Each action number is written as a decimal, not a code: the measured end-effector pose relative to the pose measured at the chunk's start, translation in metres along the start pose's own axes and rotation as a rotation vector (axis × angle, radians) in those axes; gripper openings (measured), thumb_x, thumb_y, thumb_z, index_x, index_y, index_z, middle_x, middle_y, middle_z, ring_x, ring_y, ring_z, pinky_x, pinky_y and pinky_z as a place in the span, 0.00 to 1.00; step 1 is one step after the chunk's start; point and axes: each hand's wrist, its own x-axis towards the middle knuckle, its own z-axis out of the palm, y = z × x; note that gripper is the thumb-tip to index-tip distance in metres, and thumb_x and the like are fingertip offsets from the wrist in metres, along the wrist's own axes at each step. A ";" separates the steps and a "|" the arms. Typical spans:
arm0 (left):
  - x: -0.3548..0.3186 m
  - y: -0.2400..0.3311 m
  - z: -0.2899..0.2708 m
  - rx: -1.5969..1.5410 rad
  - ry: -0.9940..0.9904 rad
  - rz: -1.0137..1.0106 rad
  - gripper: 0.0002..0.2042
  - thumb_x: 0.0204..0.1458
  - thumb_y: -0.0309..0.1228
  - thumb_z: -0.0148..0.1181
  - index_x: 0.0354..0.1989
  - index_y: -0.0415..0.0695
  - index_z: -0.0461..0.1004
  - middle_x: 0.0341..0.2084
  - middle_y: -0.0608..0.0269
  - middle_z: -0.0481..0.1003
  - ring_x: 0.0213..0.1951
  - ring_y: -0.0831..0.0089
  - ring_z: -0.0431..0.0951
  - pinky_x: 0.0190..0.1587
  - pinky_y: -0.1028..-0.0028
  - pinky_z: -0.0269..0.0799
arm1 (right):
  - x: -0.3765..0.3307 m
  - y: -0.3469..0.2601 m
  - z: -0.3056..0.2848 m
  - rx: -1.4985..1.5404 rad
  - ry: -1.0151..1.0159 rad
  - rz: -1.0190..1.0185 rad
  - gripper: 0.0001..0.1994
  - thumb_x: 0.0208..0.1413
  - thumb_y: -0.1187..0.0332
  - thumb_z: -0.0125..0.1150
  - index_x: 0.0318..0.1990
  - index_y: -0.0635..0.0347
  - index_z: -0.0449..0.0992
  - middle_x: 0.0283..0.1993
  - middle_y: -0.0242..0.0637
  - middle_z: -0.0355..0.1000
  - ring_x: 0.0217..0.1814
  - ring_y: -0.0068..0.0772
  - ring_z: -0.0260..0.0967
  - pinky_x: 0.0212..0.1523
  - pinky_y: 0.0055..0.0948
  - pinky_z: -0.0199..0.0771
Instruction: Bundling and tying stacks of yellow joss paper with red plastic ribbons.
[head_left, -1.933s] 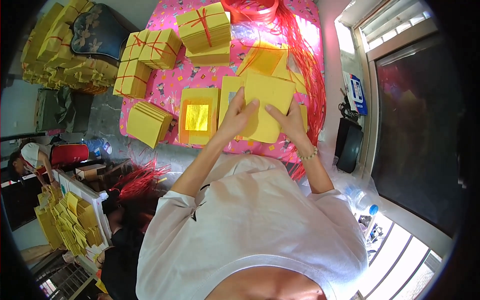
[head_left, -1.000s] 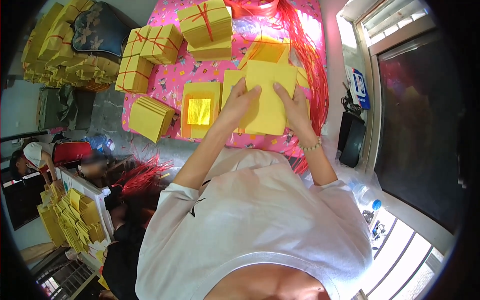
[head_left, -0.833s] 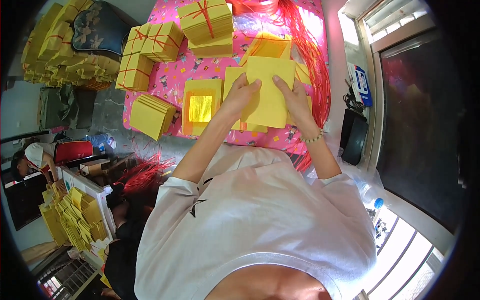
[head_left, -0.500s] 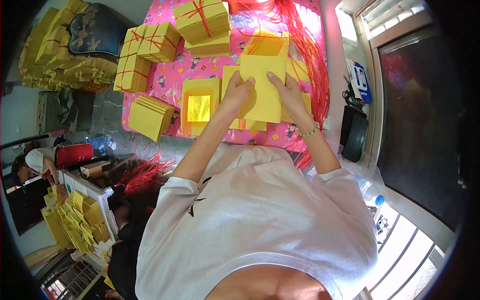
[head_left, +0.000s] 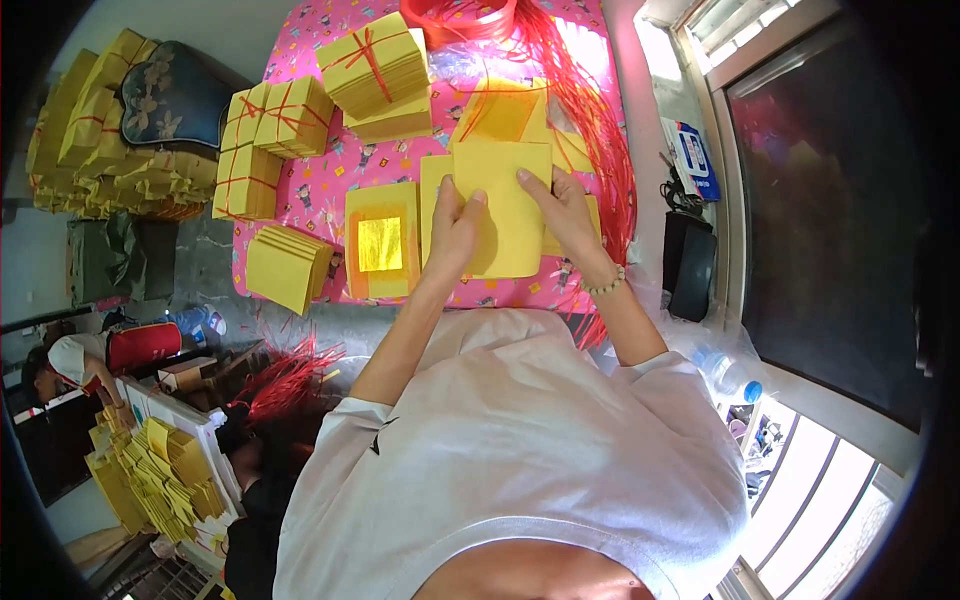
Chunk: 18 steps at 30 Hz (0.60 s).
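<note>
Between my two hands is a stack of yellow paper (head_left: 510,215), its broad face turned up toward me. My left hand (head_left: 456,228) grips its left edge, thumb on top. On the opposite edge my right hand (head_left: 568,212) is closed the same way, a beaded bracelet at its wrist. How thick the held paper is, I cannot tell. Other yellow sheets (head_left: 434,188) lie partly hidden behind it. Left of my left hand rests a yellow stack with a shiny gold square (head_left: 380,244) on its top. Farther left sits a fanned yellow pile (head_left: 284,268).
Yellow bundles tied with red string (head_left: 372,66) stand on the pink patterned tablecloth (head_left: 300,22). Long red strings (head_left: 600,150) hang along the right side, near a red basin (head_left: 460,20). A window (head_left: 830,220) borders the right. A person (head_left: 82,352) bends over another table at left.
Both hands have brought the yellow paper slightly nearer to me. The whole view has shifted a little, and more of the red basin shows.
</note>
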 end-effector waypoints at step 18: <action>0.025 -0.033 0.011 0.024 -0.183 -0.311 0.13 0.56 0.25 0.50 0.49 0.40 0.65 0.41 0.62 0.72 0.43 0.75 0.71 0.45 0.74 0.66 | -0.022 0.028 -0.057 -0.074 0.017 0.192 0.15 0.56 0.62 0.59 0.41 0.67 0.76 0.33 0.34 0.76 0.31 0.20 0.74 0.30 0.20 0.75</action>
